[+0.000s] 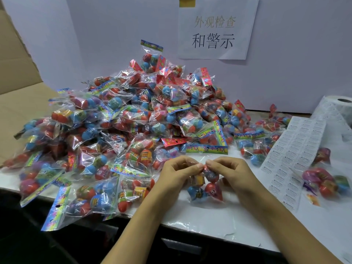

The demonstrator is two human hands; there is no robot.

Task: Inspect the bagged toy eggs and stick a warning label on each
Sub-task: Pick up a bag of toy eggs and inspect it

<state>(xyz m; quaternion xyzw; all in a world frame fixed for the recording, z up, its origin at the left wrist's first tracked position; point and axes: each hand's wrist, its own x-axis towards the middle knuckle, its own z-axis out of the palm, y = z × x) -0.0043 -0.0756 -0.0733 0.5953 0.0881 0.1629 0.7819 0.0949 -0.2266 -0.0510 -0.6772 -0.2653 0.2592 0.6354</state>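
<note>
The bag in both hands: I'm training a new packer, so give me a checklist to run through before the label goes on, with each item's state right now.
1. Bag of toy eggs held by both hands: ok, left hand and right hand pinch its top.
2. Eggs visible for inspection: ok, blue and red ones show through the clear film.
3. Label sheet within reach: ok, lies just right of the right hand.
4. Label already picked: not ok, neither hand holds one.
5. Label already on this bag: cannot tell.

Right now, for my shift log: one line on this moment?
step: inspect | left hand: holds bag | right hand: holds bag | labels: untouched
</note>
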